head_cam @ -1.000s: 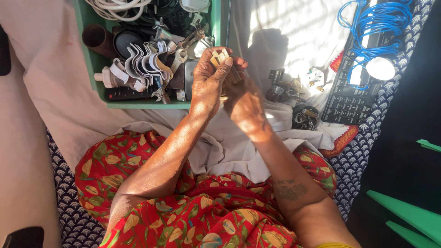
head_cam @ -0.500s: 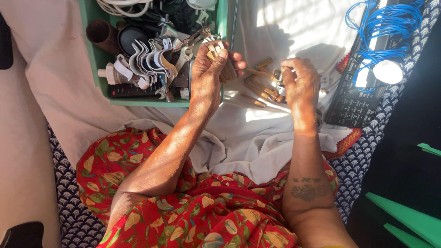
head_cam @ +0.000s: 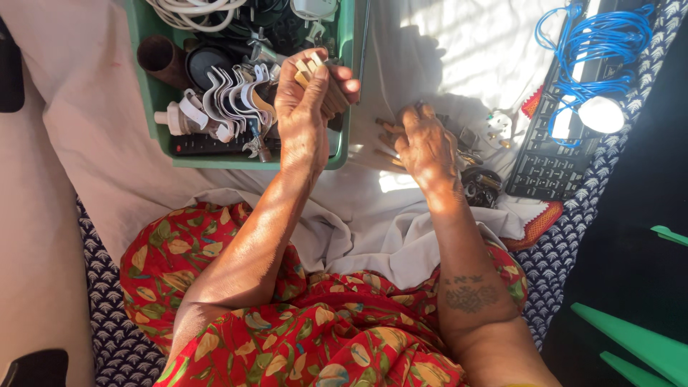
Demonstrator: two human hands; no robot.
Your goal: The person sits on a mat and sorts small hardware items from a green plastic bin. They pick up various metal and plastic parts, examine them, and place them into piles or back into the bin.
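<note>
Wooden pegs [head_cam: 315, 72] bundled in left hand [head_cam: 308, 100] grip, fingers closed tight, above green crate [head_cam: 344, 86]. Right hand [head_cam: 424, 143] down on loose pegs [head_cam: 387, 129] on white cloth [head_cam: 401, 215], fingers curled, pinch hidden. Gathering step; next needs clean pinch, then transfer leftward.

- A bundle of short tan pieces [head_cam: 319, 79], wood-coloured and stubby, is bunched upright in the left hand [head_cam: 304, 107], their pale ends sticking out above the fingers, over the green tray's near corner.
- Loose tan pieces [head_cam: 387, 140] of the same kind lie flat on the white cloth, partly hidden under the right hand [head_cam: 424, 147].
</note>
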